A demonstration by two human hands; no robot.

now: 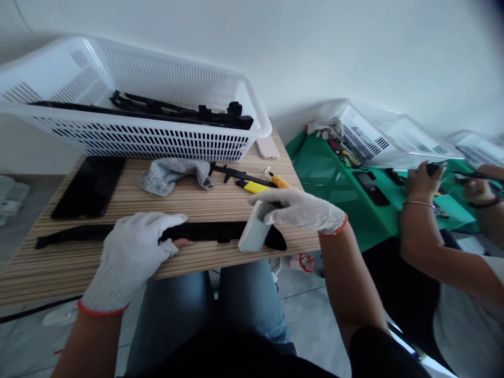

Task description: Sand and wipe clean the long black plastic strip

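Observation:
A long black plastic strip (212, 231) lies across the wooden table in front of me, its rounded end to the right. My left hand (136, 249), in a white knit glove with a bare thumb tip, is closed round the strip left of its middle. A white sponge-like block (255, 227) rests on the strip near the rounded end. My right hand (289, 207), also gloved, grips this block from above. Behind it lie a yellow cutter (254, 186), a small orange-handled tool (280, 181) and a black caliper (240, 174).
At the back stands a white plastic basket (157, 137) with black parts inside. A grey cloth (173, 174), a black tablet-like slab (90, 186) and a pale phone (268, 147) lie before it. On the right, co-workers' hands (423, 182) work over a green table (321, 173).

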